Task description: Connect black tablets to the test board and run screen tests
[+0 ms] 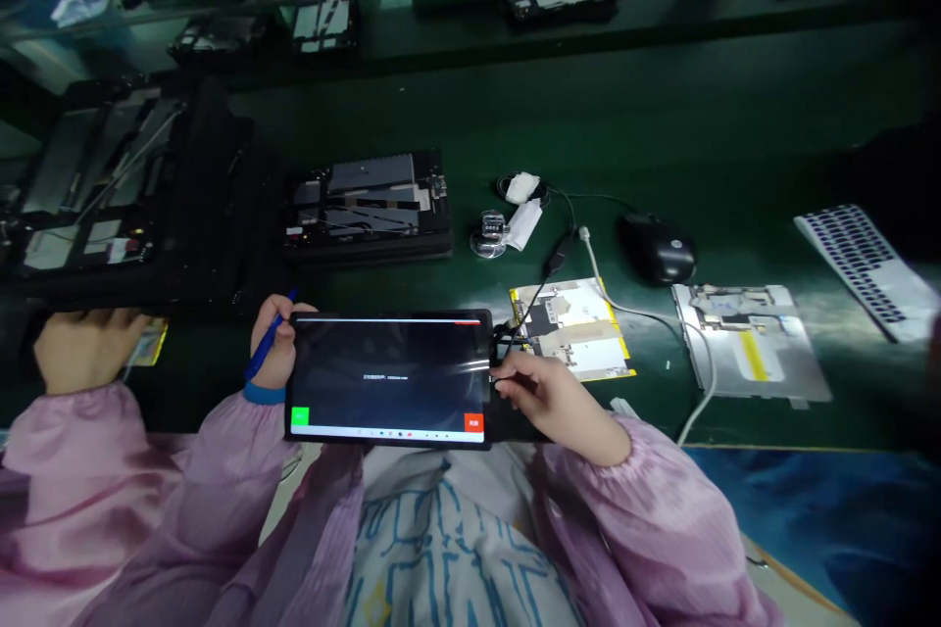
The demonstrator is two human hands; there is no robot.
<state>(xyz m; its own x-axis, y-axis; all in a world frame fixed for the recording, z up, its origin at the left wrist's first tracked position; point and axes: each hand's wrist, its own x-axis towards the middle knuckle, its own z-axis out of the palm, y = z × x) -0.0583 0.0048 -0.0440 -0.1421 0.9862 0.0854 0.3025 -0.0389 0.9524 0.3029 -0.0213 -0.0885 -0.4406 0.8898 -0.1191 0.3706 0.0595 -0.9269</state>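
Observation:
A black tablet [389,377] with a lit dark screen, a green box at its lower left and a red one at its lower right, is held up in front of me. My left hand [273,343] grips its left edge and has a blue pen [271,338] tucked in the fingers. At the right edge, my right hand [540,392] is closed in a pinch on the end of a black cable [530,306]; the plug itself is hidden by the fingertips. Behind that hand lies a white panel with yellow edges [588,313].
Opened tablet bodies [368,201] are stacked at the left. A black mouse [658,248], a metal panel [790,353], a white keyboard [867,260] and a grey cable [647,313] lie at the right. A co-worker's hand [88,348] rests at far left. A shelf [441,34] runs across the back.

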